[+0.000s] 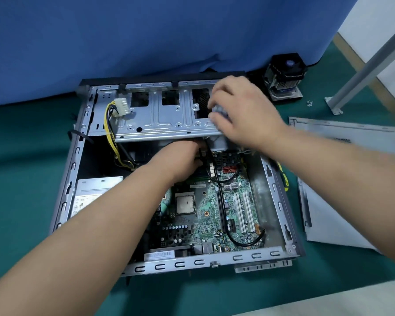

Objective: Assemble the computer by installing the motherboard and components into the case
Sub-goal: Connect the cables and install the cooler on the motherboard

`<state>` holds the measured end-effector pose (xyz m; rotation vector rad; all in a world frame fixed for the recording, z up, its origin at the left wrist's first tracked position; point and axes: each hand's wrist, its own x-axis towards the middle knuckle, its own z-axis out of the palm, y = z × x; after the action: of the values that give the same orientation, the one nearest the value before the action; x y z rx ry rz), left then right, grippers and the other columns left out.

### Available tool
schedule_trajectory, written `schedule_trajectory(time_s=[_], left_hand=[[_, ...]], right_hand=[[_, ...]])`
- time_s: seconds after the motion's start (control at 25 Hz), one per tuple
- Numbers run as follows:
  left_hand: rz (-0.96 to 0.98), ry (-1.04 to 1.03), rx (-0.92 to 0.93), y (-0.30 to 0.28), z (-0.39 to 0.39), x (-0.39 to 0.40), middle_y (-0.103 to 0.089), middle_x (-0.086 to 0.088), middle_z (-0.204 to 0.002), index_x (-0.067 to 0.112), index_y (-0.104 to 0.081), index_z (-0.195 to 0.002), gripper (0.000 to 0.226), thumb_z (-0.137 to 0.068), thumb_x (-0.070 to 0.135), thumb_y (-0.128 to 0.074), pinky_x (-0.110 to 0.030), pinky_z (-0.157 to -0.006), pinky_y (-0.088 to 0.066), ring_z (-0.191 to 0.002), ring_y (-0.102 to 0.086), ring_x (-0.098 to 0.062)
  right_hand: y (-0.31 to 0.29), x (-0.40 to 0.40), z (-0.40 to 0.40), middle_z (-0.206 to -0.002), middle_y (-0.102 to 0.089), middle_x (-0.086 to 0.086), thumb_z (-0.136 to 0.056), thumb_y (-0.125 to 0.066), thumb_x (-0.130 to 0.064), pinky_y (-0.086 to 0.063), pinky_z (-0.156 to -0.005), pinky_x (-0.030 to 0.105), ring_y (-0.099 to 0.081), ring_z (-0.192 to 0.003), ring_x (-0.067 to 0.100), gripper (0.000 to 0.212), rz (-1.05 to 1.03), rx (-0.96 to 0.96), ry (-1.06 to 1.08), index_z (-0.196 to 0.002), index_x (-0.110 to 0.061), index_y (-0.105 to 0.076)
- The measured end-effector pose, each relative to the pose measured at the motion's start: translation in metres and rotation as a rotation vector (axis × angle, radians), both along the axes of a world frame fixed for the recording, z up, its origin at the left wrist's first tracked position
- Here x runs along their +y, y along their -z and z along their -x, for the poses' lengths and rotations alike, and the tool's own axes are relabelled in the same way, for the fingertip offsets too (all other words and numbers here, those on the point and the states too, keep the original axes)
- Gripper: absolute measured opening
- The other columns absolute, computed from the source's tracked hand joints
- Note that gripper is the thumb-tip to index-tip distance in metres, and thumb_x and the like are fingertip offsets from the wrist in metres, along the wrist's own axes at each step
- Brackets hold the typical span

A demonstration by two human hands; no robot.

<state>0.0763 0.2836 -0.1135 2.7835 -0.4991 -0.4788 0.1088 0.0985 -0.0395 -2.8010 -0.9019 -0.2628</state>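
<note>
Left hand (187,156) reaches under drive cage (160,115) at frame centre; fingers hidden, grip impossible to tell. Right hand (242,110) blurred, upper centre, fingers curled round small pale object (219,110), too smeared to identify. Green bench (25,156); blue cloth (123,30) behind. Side panel (342,179) flat at right, cooler (285,76) upper right. Case (62,197) open at centre; green motherboard (205,215) inside, socket bare; power supply (94,192) at left, yellow-black cables (110,133) looping up.
</note>
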Motion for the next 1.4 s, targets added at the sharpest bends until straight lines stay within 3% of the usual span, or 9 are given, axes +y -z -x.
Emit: schedule_trajectory(time_s=[0.08, 0.16, 0.32, 0.72, 0.84, 0.92, 1.0, 1.24, 1.4], left_hand=[[0.0, -0.016, 0.016, -0.003, 0.001, -0.004, -0.069, -0.014, -0.121, 0.017, -0.064, -0.106, 0.012, -0.095, 0.013, -0.06, -0.032, -0.075, -0.042, -0.097, -0.062, -0.034], [0.018, -0.002, 0.04, -0.003, 0.0, -0.005, -0.07, -0.014, -0.114, 0.018, -0.06, -0.092, 0.013, -0.092, 0.006, -0.056, -0.031, -0.072, -0.04, -0.088, -0.059, -0.028], [0.015, -0.012, 0.034, 0.001, 0.0, -0.003, -0.07, -0.004, -0.121, 0.027, -0.064, -0.128, 0.047, -0.089, 0.004, -0.055, -0.037, -0.084, -0.055, -0.106, -0.065, -0.029], [0.053, 0.036, 0.191, 0.003, 0.005, 0.002, -0.056, -0.004, -0.147, 0.036, -0.042, -0.153, 0.075, -0.087, 0.0, -0.045, -0.038, -0.104, -0.048, -0.133, -0.05, -0.029], [-0.059, 0.086, 0.196, 0.001, 0.008, 0.002, -0.034, 0.006, -0.163, 0.047, -0.038, -0.153, 0.081, -0.086, 0.001, -0.043, -0.047, -0.123, -0.024, -0.151, -0.02, -0.028], [-0.108, 0.083, 0.184, -0.001, 0.011, 0.003, -0.017, 0.014, -0.167, 0.055, -0.036, -0.151, 0.084, -0.086, 0.002, -0.042, -0.053, -0.124, -0.005, -0.154, -0.002, -0.027], [-0.104, 0.074, 0.2, -0.003, 0.012, 0.004, -0.009, 0.02, -0.168, 0.059, -0.034, -0.15, 0.086, -0.085, 0.002, -0.041, -0.054, -0.123, -0.001, -0.154, 0.002, -0.026], [-0.145, 0.136, 0.18, -0.006, 0.012, 0.001, -0.011, 0.024, -0.168, 0.056, -0.024, -0.155, 0.084, -0.089, 0.005, -0.04, -0.054, -0.121, -0.009, -0.155, -0.004, -0.021], [-0.189, 0.139, 0.215, -0.002, 0.014, 0.0, -0.004, 0.028, -0.167, 0.061, -0.021, -0.153, 0.085, -0.092, 0.006, -0.041, -0.056, -0.122, -0.007, -0.157, -0.002, -0.021]], right_hand=[[0.004, 0.008, 0.048, -0.1, -0.064, 0.01, -0.095, -0.056, -0.028, -0.049, -0.081, 0.046, -0.058, -0.094, 0.034, 0.019, 0.024, -0.122, -0.072, -0.098, -0.013, -0.067], [0.016, 0.021, 0.091, -0.091, -0.063, 0.008, -0.093, -0.06, -0.025, -0.049, -0.068, 0.041, -0.062, -0.085, 0.033, 0.012, 0.153, 0.021, -0.07, -0.096, -0.014, -0.063], [0.041, 0.041, 0.102, -0.118, -0.061, 0.011, -0.09, -0.061, -0.012, -0.039, -0.068, 0.039, -0.062, -0.108, 0.034, 0.033, 0.357, 0.461, 0.296, -0.122, -0.009, -0.057], [0.062, 0.042, 0.091, -0.11, -0.07, 0.014, -0.085, -0.051, 0.008, -0.041, -0.065, 0.038, -0.069, -0.102, 0.04, 0.051, 0.246, 0.408, 0.517, -0.133, -0.01, -0.044], [0.059, 0.041, 0.088, -0.11, -0.069, 0.012, -0.088, -0.049, 0.008, -0.041, -0.066, 0.037, -0.068, -0.104, 0.039, 0.043, 0.288, 0.423, 0.507, -0.125, -0.013, -0.056], [0.057, 0.044, 0.088, -0.108, -0.069, 0.011, -0.088, -0.051, 0.007, -0.043, -0.067, 0.037, -0.068, -0.104, 0.038, 0.036, 0.333, 0.437, 0.49, -0.115, -0.013, -0.064], [0.058, 0.046, 0.09, -0.109, -0.069, 0.012, -0.088, -0.054, 0.007, -0.045, -0.068, 0.038, -0.068, -0.105, 0.037, 0.032, 0.334, 0.458, 0.48, -0.111, -0.011, -0.067], [0.061, 0.042, 0.089, -0.129, -0.056, 0.015, -0.089, -0.062, -0.008, -0.049, -0.098, 0.035, -0.057, -0.12, 0.035, 0.033, 0.034, 0.664, 0.65, -0.121, -0.013, -0.071], [0.057, 0.041, 0.081, -0.102, -0.063, 0.012, -0.084, -0.058, -0.007, -0.043, -0.068, 0.026, -0.055, -0.09, 0.032, 0.014, -0.084, 0.798, 0.693, -0.093, -0.01, -0.068]])
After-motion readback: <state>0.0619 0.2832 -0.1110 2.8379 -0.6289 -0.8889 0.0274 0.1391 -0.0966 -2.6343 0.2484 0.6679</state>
